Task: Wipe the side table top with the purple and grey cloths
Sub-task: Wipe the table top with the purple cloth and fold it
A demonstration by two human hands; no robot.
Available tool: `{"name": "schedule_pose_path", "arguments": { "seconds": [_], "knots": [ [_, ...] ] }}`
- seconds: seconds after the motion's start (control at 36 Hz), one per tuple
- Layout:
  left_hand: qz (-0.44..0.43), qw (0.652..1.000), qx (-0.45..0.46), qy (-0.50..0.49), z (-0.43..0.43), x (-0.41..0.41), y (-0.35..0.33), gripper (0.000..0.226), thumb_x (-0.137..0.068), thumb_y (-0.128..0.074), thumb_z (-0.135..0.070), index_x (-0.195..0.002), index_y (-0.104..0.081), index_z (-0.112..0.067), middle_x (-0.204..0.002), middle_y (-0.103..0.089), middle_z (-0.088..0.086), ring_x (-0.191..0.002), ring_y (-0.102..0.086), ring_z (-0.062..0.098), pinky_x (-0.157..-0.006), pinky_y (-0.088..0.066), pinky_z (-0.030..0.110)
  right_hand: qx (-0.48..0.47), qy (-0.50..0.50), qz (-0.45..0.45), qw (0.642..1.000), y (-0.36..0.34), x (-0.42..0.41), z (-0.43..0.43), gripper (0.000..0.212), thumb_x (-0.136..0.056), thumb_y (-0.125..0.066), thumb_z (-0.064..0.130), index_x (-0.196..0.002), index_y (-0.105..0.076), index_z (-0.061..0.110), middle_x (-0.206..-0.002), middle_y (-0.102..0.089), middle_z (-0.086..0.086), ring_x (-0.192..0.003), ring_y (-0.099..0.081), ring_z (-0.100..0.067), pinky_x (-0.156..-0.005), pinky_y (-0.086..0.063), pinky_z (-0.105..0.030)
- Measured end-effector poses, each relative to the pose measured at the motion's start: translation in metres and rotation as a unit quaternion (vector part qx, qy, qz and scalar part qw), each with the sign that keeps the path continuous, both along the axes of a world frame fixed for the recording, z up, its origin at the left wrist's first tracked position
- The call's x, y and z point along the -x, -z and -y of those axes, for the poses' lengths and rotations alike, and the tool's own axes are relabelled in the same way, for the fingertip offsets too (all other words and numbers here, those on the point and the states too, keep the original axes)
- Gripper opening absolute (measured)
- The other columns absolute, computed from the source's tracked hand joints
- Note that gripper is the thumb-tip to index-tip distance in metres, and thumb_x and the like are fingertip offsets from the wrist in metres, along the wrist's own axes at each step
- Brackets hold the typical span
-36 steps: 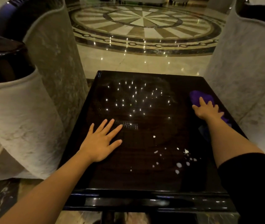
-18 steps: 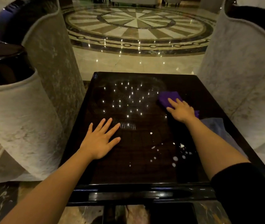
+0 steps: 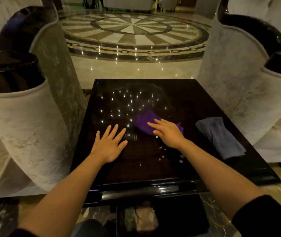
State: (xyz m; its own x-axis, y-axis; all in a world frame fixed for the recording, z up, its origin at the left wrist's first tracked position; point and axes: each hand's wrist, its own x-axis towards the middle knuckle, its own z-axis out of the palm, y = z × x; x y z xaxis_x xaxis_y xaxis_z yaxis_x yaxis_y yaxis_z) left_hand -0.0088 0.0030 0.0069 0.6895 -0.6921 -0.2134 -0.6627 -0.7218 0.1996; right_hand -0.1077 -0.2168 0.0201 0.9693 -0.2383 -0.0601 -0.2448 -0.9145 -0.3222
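The dark glossy side table (image 3: 179,93) fills the middle of the view. My right hand (image 3: 168,132) lies flat on the purple cloth (image 3: 144,121) near the table's centre, pressing it to the surface. My left hand (image 3: 109,142) rests flat on the table with fingers spread, holding nothing, just left of the cloth. The grey cloth (image 3: 220,135) lies folded and untouched along the right side of the table. Several small white specks (image 3: 162,157) dot the surface in front of my right wrist.
Pale upholstered armchairs with dark trim stand close on both sides, one at the left (image 3: 25,117) and one at the right (image 3: 249,93). Beyond the table's far edge is polished marble floor (image 3: 132,31) with a round pattern. Ceiling lights reflect in the tabletop.
My right hand has slid the purple cloth from the table's right edge leftward to the centre, uncovering the grey cloth. My left hand has stayed flat in place.
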Motion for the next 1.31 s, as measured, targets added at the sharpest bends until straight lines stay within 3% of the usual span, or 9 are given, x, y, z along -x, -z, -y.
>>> {"name": "schedule_pose_path", "arguments": {
  "seconds": [0.5,0.64,0.75,0.78,0.83,0.92,1.14,1.22,1.31],
  "knots": [
    [0.013,1.0,0.002,-0.008,-0.012,0.029,-0.001,0.056,-0.094,-0.014,-0.049,-0.143,0.005,-0.03,-0.155,0.012,-0.001,-0.141,0.015,0.02,-0.114,0.008,0.048,-0.032,-0.091,0.061,0.993,-0.006,0.086,-0.074,0.035,-0.093,-0.047,0.019,-0.126,-0.05,0.029,-0.141,-0.046,-0.002,-0.136,-0.031,-0.018,-0.111,-0.018,-0.036],
    [0.018,1.0,0.012,-0.007,-0.013,0.031,0.0,0.055,-0.094,-0.015,-0.047,-0.143,0.004,-0.03,-0.155,0.01,0.0,-0.142,0.014,0.021,-0.114,0.007,0.049,-0.036,-0.121,0.095,0.987,-0.009,0.113,-0.092,0.031,-0.088,-0.052,0.012,-0.117,-0.06,0.018,-0.131,-0.056,-0.009,-0.13,-0.042,-0.028,-0.108,-0.026,-0.044],
    [0.021,1.0,0.016,-0.006,-0.013,0.03,0.0,0.055,-0.094,-0.014,-0.048,-0.143,0.004,-0.03,-0.156,0.009,0.0,-0.142,0.013,0.021,-0.114,0.006,0.048,0.001,-0.157,0.144,0.977,-0.011,0.134,-0.104,0.03,-0.077,-0.059,0.004,-0.104,-0.068,0.014,-0.112,-0.069,-0.012,-0.111,-0.059,-0.035,-0.095,-0.038,-0.056],
    [0.023,1.0,0.016,-0.007,-0.013,0.03,0.001,0.055,-0.094,-0.014,-0.048,-0.143,0.003,-0.03,-0.156,0.009,0.0,-0.142,0.013,0.021,-0.114,0.006,0.048,0.004,-0.166,0.155,0.974,-0.012,0.138,-0.106,0.03,-0.075,-0.061,0.003,-0.102,-0.069,0.014,-0.108,-0.07,-0.011,-0.107,-0.062,-0.034,-0.092,-0.042,-0.054],
    [0.027,0.999,0.016,-0.008,-0.013,0.03,0.002,0.055,-0.094,-0.014,-0.048,-0.143,0.003,-0.03,-0.156,0.009,0.0,-0.142,0.012,0.021,-0.114,0.006,0.048,-0.01,-0.181,0.169,0.969,-0.015,0.144,-0.109,0.028,-0.074,-0.065,0.003,-0.099,-0.07,0.013,-0.102,-0.073,-0.011,-0.099,-0.066,-0.027,-0.087,-0.05,-0.035],
    [0.025,0.999,0.019,-0.008,-0.013,0.029,0.003,0.056,-0.093,-0.013,-0.049,-0.143,0.002,-0.029,-0.156,0.009,0.0,-0.142,0.012,0.021,-0.114,0.006,0.048,-0.036,-0.192,0.181,0.964,-0.024,0.15,-0.112,0.025,-0.075,-0.064,0.002,-0.098,-0.07,0.01,-0.095,-0.074,-0.012,-0.092,-0.065,-0.02,-0.082,-0.042,-0.02],
    [0.025,1.0,0.014,-0.007,-0.013,0.028,0.004,0.056,-0.093,-0.013,-0.049,-0.143,0.002,-0.03,-0.156,0.009,0.0,-0.142,0.012,0.021,-0.114,0.005,0.049,-0.098,-0.062,0.283,0.952,-0.066,0.148,-0.084,0.029,-0.079,-0.054,-0.004,-0.105,-0.065,-0.001,-0.105,-0.066,-0.022,-0.102,-0.06,-0.022,-0.091,-0.037,-0.008],
    [0.022,1.0,0.013,-0.008,-0.013,0.028,0.002,0.056,-0.093,-0.013,-0.049,-0.143,0.002,-0.03,-0.156,0.01,-0.001,-0.142,0.013,0.02,-0.114,0.005,0.049,-0.062,-0.016,0.316,0.947,-0.085,0.138,-0.06,0.032,-0.079,-0.054,-0.012,-0.108,-0.062,-0.002,-0.108,-0.065,-0.023,-0.104,-0.053,-0.019,-0.091,-0.031,0.001],
    [0.019,1.0,0.012,-0.01,-0.013,0.028,0.001,0.056,-0.093,-0.013,-0.05,-0.143,0.003,-0.031,-0.156,0.01,-0.001,-0.142,0.013,0.02,-0.114,0.006,0.048,-0.039,0.02,0.32,0.947,-0.097,0.123,-0.033,0.032,-0.082,-0.053,-0.011,-0.111,-0.061,-0.001,-0.111,-0.064,-0.023,-0.106,-0.055,-0.021,-0.089,-0.033,-0.003]
  ]
}}
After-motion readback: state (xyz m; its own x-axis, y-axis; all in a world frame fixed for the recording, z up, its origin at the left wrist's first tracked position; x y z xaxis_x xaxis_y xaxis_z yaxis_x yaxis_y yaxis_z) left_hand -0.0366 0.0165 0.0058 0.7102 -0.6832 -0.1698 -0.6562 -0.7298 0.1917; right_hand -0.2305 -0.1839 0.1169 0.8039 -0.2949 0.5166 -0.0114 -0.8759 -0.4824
